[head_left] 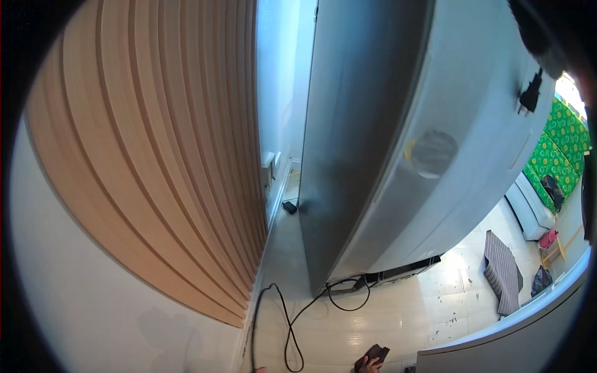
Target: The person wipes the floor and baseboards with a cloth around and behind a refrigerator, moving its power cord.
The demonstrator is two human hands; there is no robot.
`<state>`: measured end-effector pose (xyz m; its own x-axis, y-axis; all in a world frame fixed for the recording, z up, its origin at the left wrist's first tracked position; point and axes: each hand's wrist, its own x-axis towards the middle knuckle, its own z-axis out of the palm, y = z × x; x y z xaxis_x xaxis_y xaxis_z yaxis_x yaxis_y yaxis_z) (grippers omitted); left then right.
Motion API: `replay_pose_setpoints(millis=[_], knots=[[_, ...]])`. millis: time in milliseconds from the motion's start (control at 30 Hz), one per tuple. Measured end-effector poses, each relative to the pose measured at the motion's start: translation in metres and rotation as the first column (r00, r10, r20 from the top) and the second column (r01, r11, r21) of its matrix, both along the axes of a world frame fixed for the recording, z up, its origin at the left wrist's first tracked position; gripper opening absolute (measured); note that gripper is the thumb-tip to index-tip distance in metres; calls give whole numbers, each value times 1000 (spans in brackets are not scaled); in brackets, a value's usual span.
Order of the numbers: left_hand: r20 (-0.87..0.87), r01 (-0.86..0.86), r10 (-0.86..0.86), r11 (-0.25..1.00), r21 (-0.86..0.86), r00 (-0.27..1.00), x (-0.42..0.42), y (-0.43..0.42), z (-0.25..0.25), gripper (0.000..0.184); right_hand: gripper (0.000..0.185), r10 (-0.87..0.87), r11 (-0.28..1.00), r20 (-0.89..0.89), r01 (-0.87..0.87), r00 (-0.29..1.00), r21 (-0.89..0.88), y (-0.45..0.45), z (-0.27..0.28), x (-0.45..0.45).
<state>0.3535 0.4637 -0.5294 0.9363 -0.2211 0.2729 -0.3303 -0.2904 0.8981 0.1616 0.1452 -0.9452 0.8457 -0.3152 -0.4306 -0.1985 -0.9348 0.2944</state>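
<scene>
At the bottom edge, my right hand (371,365) has its fingers wrapped over a dark brown cloth-like piece (378,353) low over the floor. Only a sliver of my left hand (260,370) shows, beside the black cable (287,317); its fingers are mostly cut off by the frame. The cable loops across the floor to the base of a tall grey and white appliance (367,155). A black plug (530,94) shows against the appliance's pale face at the upper right.
Wooden slat panelling (161,137) covers the left wall. Behind the appliance, a black adapter (289,207) lies in the narrow gap. Farther right are a striped mat (502,273), a black bag (541,281) and green patterned fabric (563,140). A curved grey edge (510,336) borders the lower right.
</scene>
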Motion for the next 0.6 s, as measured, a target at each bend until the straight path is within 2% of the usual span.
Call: replay_pose_setpoints(millis=[33,100,133,167,200,233,267,300,333,367,433,467,500,533,567,600], knots=[[-3,-1,1,1000,4,1000,2,-2,-14,34,50,-3,1000,-36,4,999,8,1,6,3],[179,-63,27,977,202,983,3,-5,-38,35,49,1,1000,-103,1,995,14,4,11,0],[327,-74,20,985,155,945,17,-18,-19,34,49,8,1000,-132,-7,991,8,7,10,-2],[71,64,-72,993,103,995,14,-15,-14,33,49,5,1000,-158,-7,987,-10,10,9,-3],[189,47,-75,987,152,979,14,-15,-21,31,49,-17,999,-177,10,984,-39,14,6,-3],[306,25,-86,980,199,948,16,-14,-36,30,49,-103,993,-193,89,976,-79,20,10,5],[286,36,-98,976,214,953,15,-13,-46,30,49,-188,979,-205,165,961,-123,25,14,13],[279,26,-88,975,219,956,15,-13,-56,30,47,-374,926,-165,376,913,-17,27,30,29],[280,17,-79,976,217,957,16,-11,-64,29,45,-556,818,-135,569,820,89,30,47,44],[270,29,-89,975,221,959,21,-13,-69,29,45,-562,812,-147,577,814,87,27,57,47],[259,39,-72,991,131,963,33,-19,-76,28,43,-343,787,-144,367,928,496,10,64,58],[257,43,-74,991,125,963,36,-21,-75,28,44,-231,806,46,165,972,568,13,71,63],[272,9,-51,988,154,961,38,-21,-73,28,47,-197,698,506,-243,840,674,9,-2,54],[278,-24,-30,982,188,960,40,-24,-68,28,45,-591,320,-89,335,801,886,39,105,89],[248,-20,-34,977,211,968,34,-20,-78,28,41,-658,-329,-585,517,474,790,58,151,115],[251,-15,-38,978,207,967,18,-9,-106,28,36,-745,-132,-381,438,548,889,84,217,137]])
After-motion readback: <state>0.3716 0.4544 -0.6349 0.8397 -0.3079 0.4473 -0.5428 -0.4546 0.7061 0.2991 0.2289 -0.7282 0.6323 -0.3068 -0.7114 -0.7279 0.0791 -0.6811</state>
